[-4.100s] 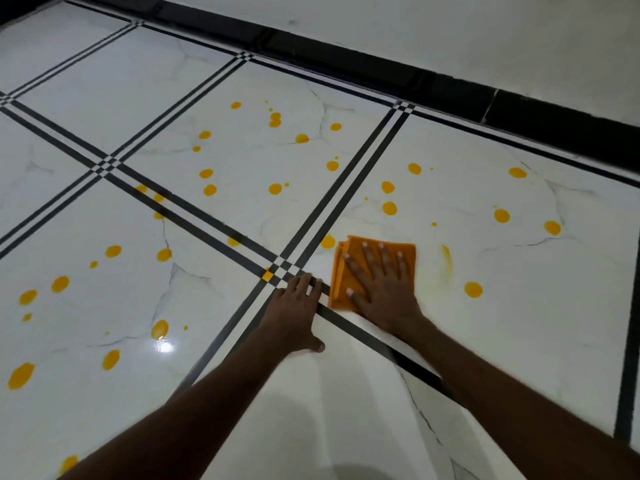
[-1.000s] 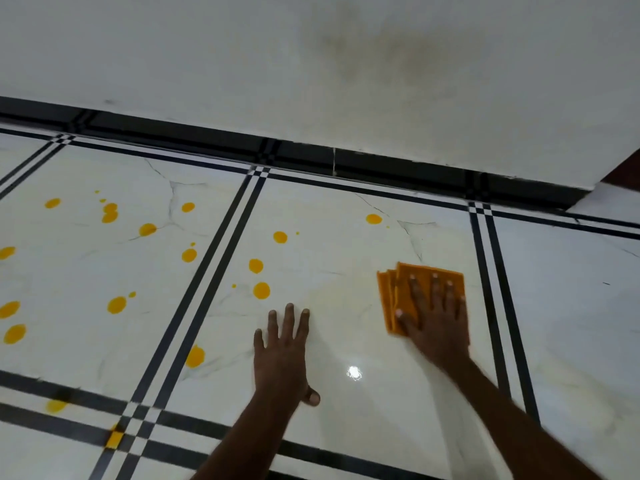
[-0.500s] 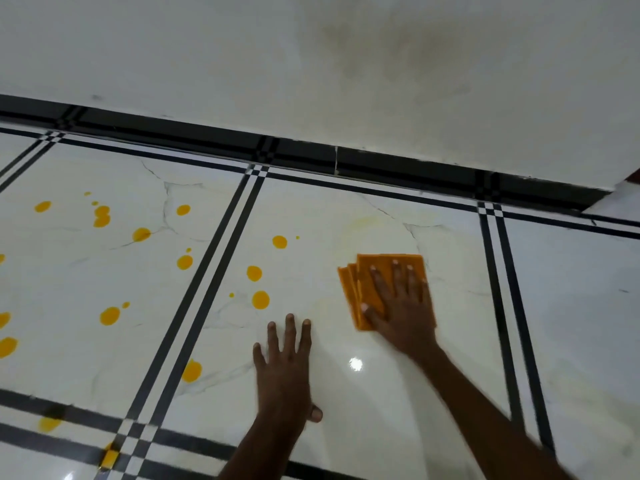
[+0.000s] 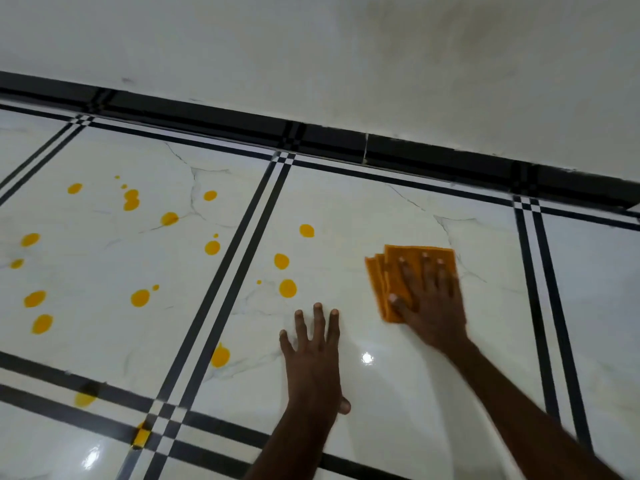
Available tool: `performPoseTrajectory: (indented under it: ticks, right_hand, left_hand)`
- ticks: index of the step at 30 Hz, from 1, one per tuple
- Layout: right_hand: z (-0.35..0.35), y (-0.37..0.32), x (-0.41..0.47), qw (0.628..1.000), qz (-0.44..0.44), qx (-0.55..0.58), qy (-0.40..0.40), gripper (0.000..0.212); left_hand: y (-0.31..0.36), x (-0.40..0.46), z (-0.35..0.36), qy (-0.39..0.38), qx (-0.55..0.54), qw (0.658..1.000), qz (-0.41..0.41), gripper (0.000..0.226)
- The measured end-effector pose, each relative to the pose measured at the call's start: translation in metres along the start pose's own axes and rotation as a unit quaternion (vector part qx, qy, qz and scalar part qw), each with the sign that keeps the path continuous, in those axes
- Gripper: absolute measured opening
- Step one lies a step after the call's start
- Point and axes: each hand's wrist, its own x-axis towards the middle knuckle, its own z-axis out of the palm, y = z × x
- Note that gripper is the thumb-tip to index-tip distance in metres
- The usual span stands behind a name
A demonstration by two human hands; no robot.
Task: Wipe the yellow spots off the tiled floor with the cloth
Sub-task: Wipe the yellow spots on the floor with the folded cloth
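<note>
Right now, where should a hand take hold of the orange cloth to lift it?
At the fanned layers on the orange cloth, its left edge, coming from the left: the right hand presses the rest flat, and only there do the edges stick out free.

Light is even and moderate, somewhat cool, with no hard shadows. The glossy tiled floor throws back small bright glare points: one near the middle between the two arms, another at the near left. A faint soft shadow lies under the left hand. The right hand and its forearm are smeared by motion blur, and the near right edge is soft. Straight tile lines bow toward the frame edges. The far wall shows dim, mottled patches.
</note>
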Motion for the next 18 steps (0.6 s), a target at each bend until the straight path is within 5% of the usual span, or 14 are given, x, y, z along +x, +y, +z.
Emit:
performPoseTrajectory:
  ticks: [6,11,15,18]
  right_hand:
    - [-0.021,-0.029,0.126,0.996,0.081,0.039,-0.018,0.086]
    - [0.006,-0.037,0.052,0.999,-0.040,-0.016,-0.012,0.081]
    - [-0.011,0.023,0.035,0.999,0.027,-0.025,-0.028,0.084]
    - [-0.023,-0.018,0.097,0.998,0.060,0.016,-0.017,0.100]
  left_hand:
    - [0.002,0.002,-0.001,-0.002,0.007,1.000,-0.004,0.150]
    - [0.003,0.001,0.001,-0.011,-0.006,1.000,-0.005,0.151]
    - [0.004,0.002,-0.002,-0.008,-0.014,1.000,0.005,0.149]
    - [0.001,-0.002,-0.003,-0.011,-0.007,1.000,0.004,0.149]
